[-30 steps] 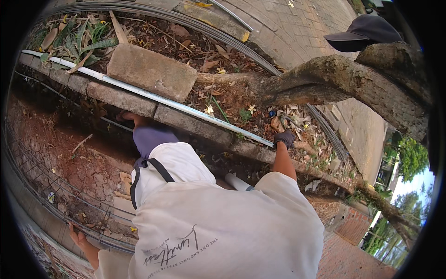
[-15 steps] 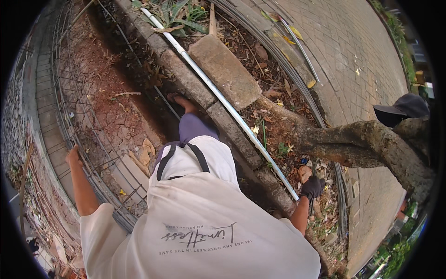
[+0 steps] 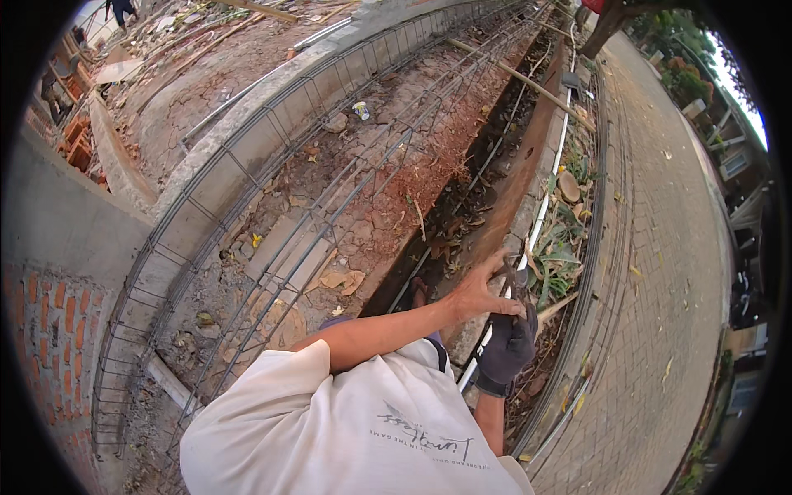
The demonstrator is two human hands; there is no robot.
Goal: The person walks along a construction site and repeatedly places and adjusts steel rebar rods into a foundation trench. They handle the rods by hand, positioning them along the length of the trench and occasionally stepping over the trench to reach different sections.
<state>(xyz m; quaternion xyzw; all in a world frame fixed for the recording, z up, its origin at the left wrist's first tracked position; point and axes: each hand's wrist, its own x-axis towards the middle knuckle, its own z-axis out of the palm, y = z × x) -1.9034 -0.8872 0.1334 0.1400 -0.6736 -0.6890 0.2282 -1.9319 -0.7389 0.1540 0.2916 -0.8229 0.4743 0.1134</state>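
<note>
Ahead of my torso, a white pipe (image 3: 539, 219) runs along the concrete drain edge. My gloved right hand (image 3: 506, 351) is closed around a dark metal hand tool, apparently pliers (image 3: 520, 282), held over the pipe. My bare left hand (image 3: 487, 293) reaches across from the left, its fingers curled at the same tool beside the glove; their exact grip is partly hidden. Below and left of them lies a dark trench (image 3: 462, 227) with leaves and a thin bar, with part of a bare foot showing.
Long rebar cages (image 3: 206, 214) curve along the left over cracked red soil. A pole (image 3: 520, 78) crosses the trench. Beyond are a brick wall (image 3: 51, 338), rubble, a distant person (image 3: 120, 12), a tree trunk (image 3: 602, 33) and a paved road (image 3: 660, 313) at right.
My view has swung to face along the trench. My left hand has left the rebar at the left and joined my right hand, which now holds the tool up over the pipe.
</note>
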